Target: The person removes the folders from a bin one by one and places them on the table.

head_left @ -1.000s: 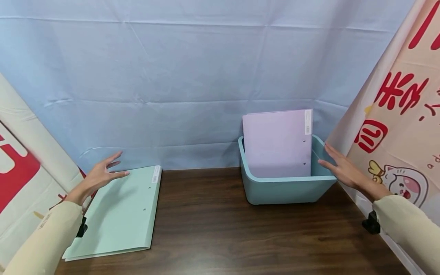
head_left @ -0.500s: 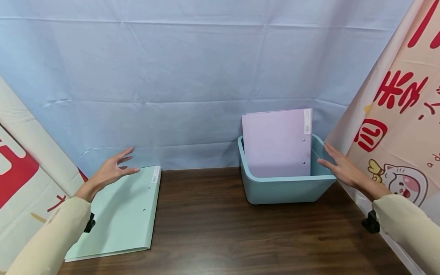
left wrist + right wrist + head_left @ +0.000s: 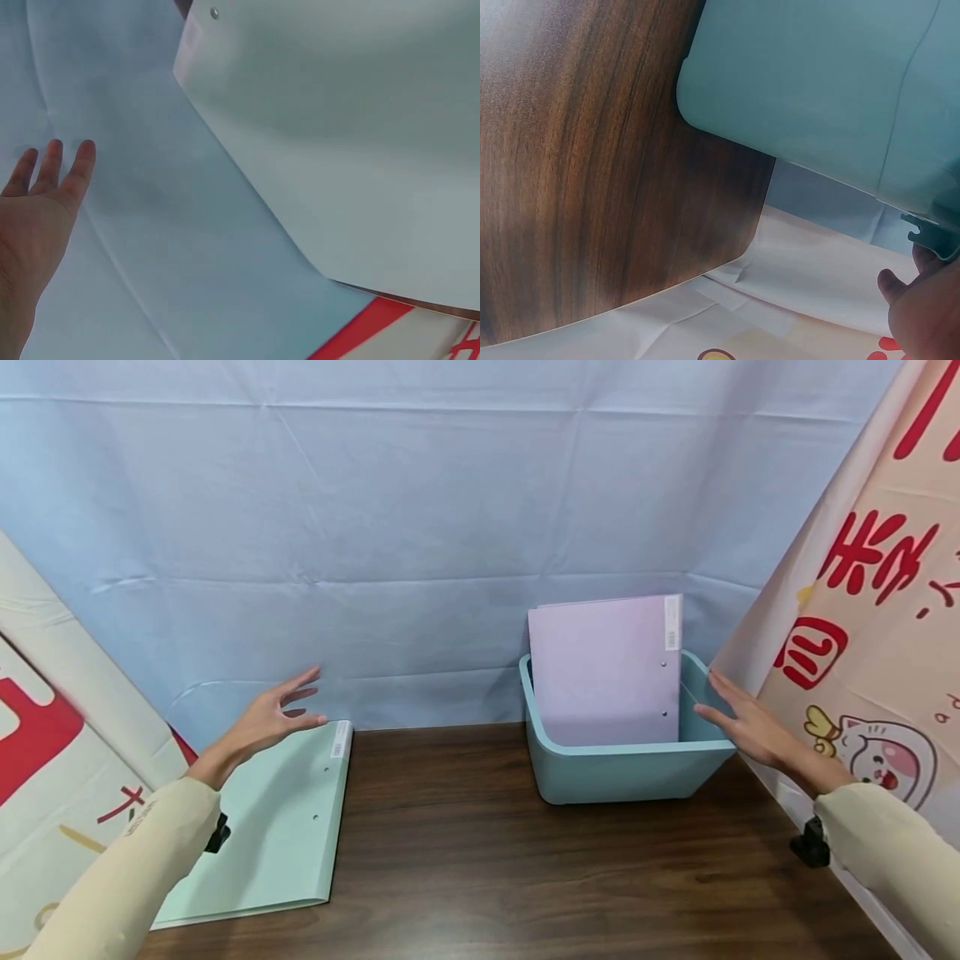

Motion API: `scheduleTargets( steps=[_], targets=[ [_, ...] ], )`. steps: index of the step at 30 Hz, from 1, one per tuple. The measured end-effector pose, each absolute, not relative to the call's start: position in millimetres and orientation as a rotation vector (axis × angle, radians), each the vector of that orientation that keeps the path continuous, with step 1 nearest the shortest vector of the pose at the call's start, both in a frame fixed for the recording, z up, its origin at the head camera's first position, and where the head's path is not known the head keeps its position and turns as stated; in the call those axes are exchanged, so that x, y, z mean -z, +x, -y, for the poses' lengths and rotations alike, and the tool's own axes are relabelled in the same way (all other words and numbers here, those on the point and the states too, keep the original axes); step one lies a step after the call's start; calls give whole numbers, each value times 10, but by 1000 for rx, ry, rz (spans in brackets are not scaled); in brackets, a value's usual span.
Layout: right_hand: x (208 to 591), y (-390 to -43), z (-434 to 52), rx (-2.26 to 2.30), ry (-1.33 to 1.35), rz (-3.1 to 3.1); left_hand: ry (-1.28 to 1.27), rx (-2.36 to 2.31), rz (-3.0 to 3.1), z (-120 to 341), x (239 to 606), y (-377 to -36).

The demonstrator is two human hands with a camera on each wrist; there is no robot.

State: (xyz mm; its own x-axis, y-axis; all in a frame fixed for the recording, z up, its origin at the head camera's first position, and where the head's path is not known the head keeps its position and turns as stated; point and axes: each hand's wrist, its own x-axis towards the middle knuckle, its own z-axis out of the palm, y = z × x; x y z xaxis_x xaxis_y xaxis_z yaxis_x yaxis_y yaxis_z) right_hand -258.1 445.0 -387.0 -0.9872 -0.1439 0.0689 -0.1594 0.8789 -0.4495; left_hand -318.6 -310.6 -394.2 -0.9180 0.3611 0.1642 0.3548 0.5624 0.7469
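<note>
Left hand (image 3: 266, 722) spread flat, hovering over far corner of green folder (image 3: 277, 827) lying on table (image 3: 525, 877). Right hand (image 3: 750, 731) flat-fingered against right rim of teal bin (image 3: 622, 772) holding upright lilac folder (image 3: 603, 668). Spine labels unreadable.

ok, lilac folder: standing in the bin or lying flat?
Standing. The lilac folder is upright on edge inside the teal bin, its top half rising above the rim.

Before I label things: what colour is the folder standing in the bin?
Pale lilac folder, upright in the teal bin; the head view shows it best.
</note>
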Motion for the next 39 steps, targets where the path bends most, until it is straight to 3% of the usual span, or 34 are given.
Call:
scheduleTargets(
  steps=[12, 39],
  targets=[
    [3833, -2585, -4449, -720, 242, 3018, 775, -1334, -2708, 2829, 3861, -3234],
    [3872, -2583, -4450, -719, 263, 3001, 827, -1383, -2565, 2136, 3825, -3382]
  ],
)
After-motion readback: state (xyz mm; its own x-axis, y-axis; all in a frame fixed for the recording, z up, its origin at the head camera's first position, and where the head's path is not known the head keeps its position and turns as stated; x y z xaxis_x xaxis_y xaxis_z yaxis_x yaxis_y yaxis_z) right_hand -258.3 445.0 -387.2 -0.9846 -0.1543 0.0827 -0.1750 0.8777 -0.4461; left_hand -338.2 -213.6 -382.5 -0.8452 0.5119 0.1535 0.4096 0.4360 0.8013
